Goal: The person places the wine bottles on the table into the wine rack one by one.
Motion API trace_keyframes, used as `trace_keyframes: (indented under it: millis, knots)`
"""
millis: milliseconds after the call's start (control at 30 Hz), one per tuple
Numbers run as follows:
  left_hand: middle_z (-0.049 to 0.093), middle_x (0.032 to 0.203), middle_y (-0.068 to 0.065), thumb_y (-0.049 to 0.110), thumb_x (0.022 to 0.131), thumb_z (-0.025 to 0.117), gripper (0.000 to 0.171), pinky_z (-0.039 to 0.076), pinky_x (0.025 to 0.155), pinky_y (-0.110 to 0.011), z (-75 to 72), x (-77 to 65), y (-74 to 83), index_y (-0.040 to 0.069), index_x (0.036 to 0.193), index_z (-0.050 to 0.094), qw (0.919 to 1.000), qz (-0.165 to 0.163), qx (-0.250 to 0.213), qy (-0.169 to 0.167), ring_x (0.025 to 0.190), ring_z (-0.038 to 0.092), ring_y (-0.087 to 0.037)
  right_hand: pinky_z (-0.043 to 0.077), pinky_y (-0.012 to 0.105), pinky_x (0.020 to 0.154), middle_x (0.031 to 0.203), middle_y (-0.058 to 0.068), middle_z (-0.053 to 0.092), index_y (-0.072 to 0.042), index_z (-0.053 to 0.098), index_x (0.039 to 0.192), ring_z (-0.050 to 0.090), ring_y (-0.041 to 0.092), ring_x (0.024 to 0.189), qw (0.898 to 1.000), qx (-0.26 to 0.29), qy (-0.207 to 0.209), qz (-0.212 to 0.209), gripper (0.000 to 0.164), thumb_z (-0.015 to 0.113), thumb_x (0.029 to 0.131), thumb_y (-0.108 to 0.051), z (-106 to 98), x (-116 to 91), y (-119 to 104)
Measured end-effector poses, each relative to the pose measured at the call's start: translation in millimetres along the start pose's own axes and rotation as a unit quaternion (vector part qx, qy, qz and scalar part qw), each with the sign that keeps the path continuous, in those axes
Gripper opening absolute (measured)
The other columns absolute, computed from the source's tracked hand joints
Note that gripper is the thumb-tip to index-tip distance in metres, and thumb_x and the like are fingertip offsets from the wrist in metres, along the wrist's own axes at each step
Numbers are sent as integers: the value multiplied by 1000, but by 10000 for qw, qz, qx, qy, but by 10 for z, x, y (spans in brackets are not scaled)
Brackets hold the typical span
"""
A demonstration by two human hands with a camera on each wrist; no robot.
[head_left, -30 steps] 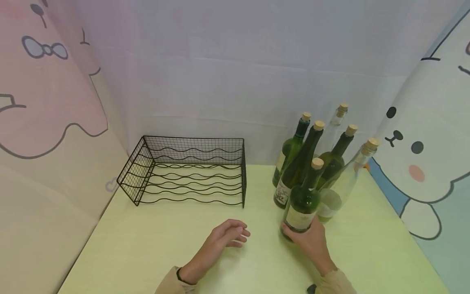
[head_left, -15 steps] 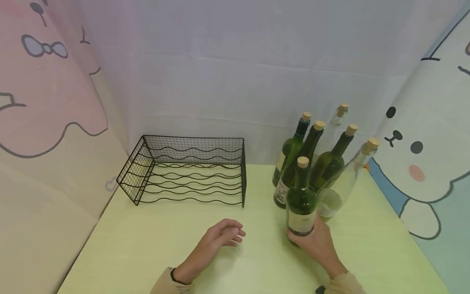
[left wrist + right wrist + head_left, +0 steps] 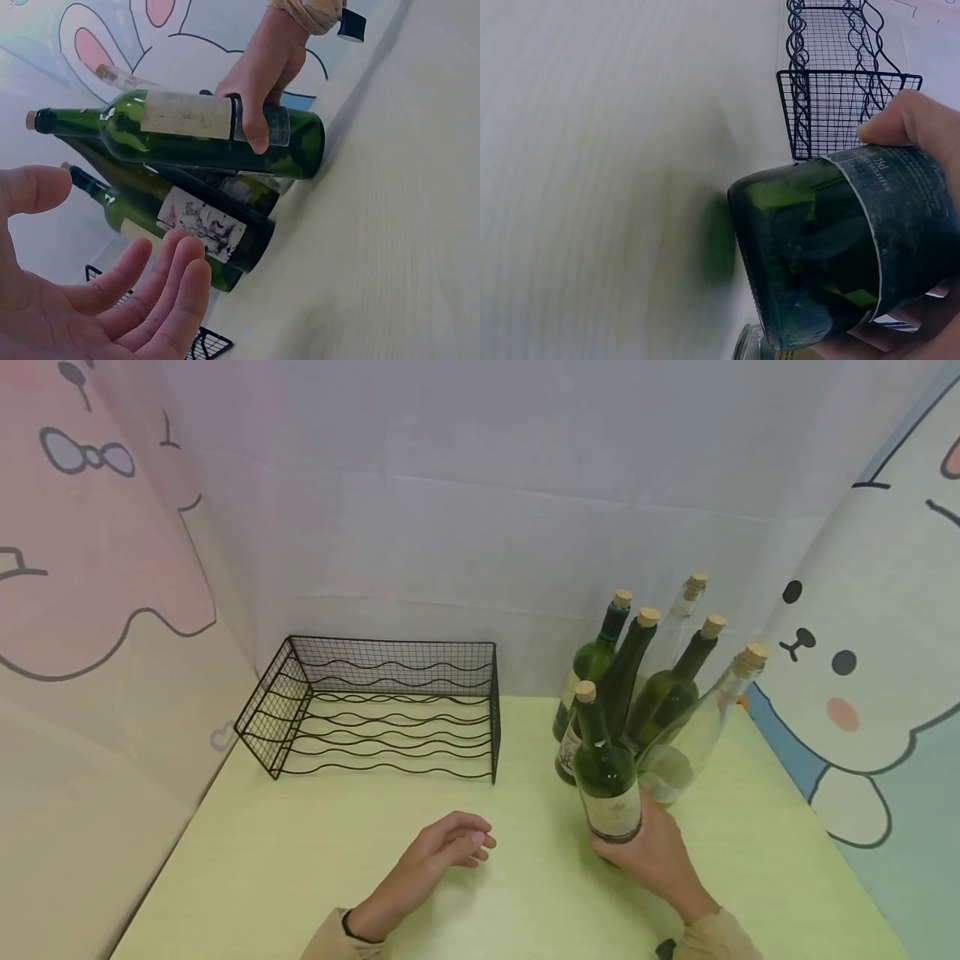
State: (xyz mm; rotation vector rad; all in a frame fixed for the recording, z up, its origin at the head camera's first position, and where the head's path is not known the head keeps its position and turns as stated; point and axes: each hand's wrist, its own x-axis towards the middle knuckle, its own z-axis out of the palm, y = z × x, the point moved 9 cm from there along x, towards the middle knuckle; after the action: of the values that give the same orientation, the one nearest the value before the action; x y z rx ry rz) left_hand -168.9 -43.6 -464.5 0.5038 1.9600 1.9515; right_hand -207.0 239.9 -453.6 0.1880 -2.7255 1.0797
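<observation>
My right hand (image 3: 656, 852) grips a green wine bottle (image 3: 607, 777) round its lower part; the bottle has a pale label and a cork. Its neck leans left in the head view. In the right wrist view the base of this wine bottle (image 3: 802, 247) is off the table, with a blurred green reflection beside it. To the left, my left hand (image 3: 446, 852) hovers over the table with relaxed fingers and holds nothing. In the left wrist view the left hand's fingers (image 3: 161, 300) are spread below the bottles.
Behind the held bottle stand several corked bottles: a dark slim one (image 3: 626, 672), a green one (image 3: 592, 660), an olive one (image 3: 663, 702) and a clear one (image 3: 693, 735). A black wire rack (image 3: 401, 667) with wavy bars stands on the pale table (image 3: 525, 902), against the white backdrop.
My right hand has drawn the wine bottle slightly towards me, away from the other bottles, and its neck has tipped left. The left hand has shifted slightly left.
</observation>
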Motion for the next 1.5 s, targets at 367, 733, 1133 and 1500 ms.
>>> trace_keyframes:
  millis: [367, 733, 1133, 1500]
  knots:
    - [62, 118, -17, 26, 104, 48, 30, 52, 91, -33, -29, -25, -41, 4, 125, 55, 9999, -102, 103, -11, 106, 62, -33, 48, 39, 66, 91, 2, 65, -15, 53, 125, 60, 17, 78, 9987, -446, -43, -245, 74, 90, 63, -28, -59, -14, -13]
    - [63, 116, -15, 23, 103, 51, 22, 51, 91, -31, 32, -138, 61, 11, 120, 57, 9994, 36, 339, -80, 102, 64, -27, 46, 39, 64, 90, -2, 65, -17, 57, 115, 59, 16, 77, 9963, -762, -120, -384, 67, 91, 59, -29, -133, -43, -45]
    - [70, 104, 0, 27, 100, 59, 17, 52, 89, -32, -79, -189, 384, 20, 113, 67, 9949, 383, 434, 831, 97, 66, -22, 47, 37, 66, 99, -8, 64, -23, 60, 121, 57, 10, 81, 9844, -1289, -598, -1039, 74, 92, 54, -29, -159, 1, -173]
    - [69, 106, 6, 23, 100, 59, 16, 52, 88, -32, 55, -221, 891, 27, 114, 65, 9831, 1313, 1197, 434, 98, 66, -13, 48, 33, 67, 106, -12, 64, -26, 62, 120, 57, 6, 87, 9752, -1511, -994, -1274, 76, 93, 51, -31, -125, -4, -238]
